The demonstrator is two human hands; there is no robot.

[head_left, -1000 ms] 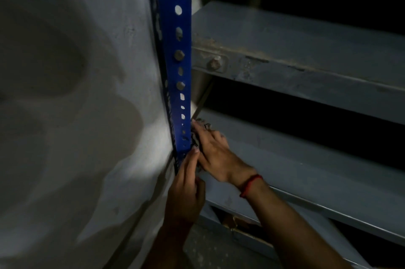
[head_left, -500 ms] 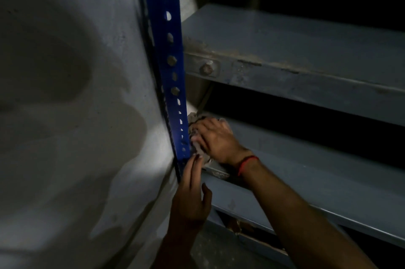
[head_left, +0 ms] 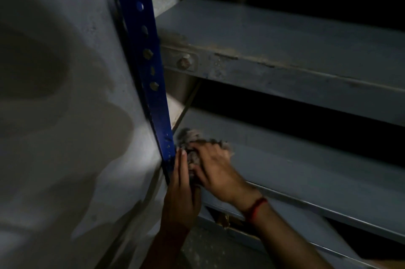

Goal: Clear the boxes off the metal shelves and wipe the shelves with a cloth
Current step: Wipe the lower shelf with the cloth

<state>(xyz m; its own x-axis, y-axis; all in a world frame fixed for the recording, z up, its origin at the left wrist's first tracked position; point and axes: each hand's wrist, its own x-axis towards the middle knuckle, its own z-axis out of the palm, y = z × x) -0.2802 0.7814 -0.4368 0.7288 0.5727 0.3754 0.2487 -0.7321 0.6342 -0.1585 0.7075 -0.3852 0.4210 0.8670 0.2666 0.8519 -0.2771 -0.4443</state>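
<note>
Wiping the left end of a metal shelf beside the blue post

The right hand (head_left: 215, 165) grips a bunched grey cloth (head_left: 190, 136), fingers bent over it, pressing it onto the middle shelf (head_left: 295, 165) right by the blue post (head_left: 153, 84). The left hand (head_left: 180, 198) lies open, straight fingers flat against that post's foot.

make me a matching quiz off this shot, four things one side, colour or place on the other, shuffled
Things:
1 cloth
2 post
3 thread
4 bolt

Colour or place:
a red
b under the right hand
c blue, with holes
d on the front edge of the upper shelf

Pairs: 1-b, 2-c, 3-a, 4-d
</note>
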